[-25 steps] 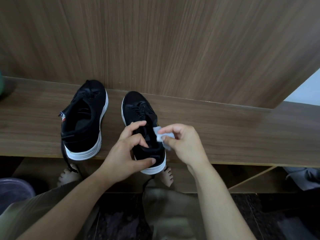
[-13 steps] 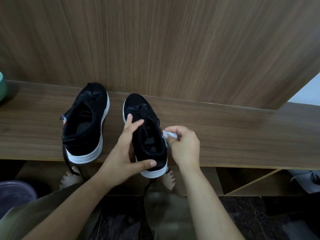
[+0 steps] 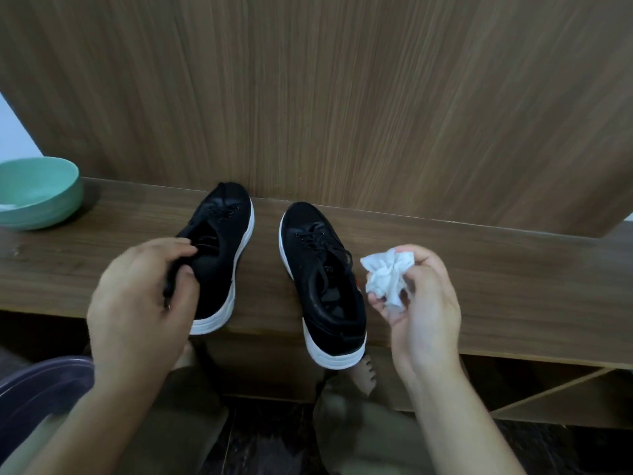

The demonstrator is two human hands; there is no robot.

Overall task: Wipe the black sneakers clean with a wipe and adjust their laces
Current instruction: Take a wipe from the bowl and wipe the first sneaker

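Note:
Two black sneakers with white soles stand side by side on a wooden ledge (image 3: 479, 269), toes toward the wall. My left hand (image 3: 137, 303) grips the left sneaker (image 3: 222, 248) at its collar and tongue, with fingers curled over the opening. The right sneaker (image 3: 325, 286) stands free with its heel past the ledge's front edge and its laces loose. To its right, my right hand (image 3: 421, 310) holds a crumpled white wipe (image 3: 387, 272) in its fingertips, apart from the shoe.
A teal bowl (image 3: 37, 193) sits at the ledge's far left. A wood-grain panel (image 3: 342, 97) rises right behind the sneakers. Below the ledge are my knees, bare feet, a dark purple basin (image 3: 30, 392) at the lower left and a shelf frame (image 3: 548, 395).
My left hand let go of the right sneaker and took hold of the left one. My right hand drew the wipe away from the right sneaker. The view shifted left, showing the bowl.

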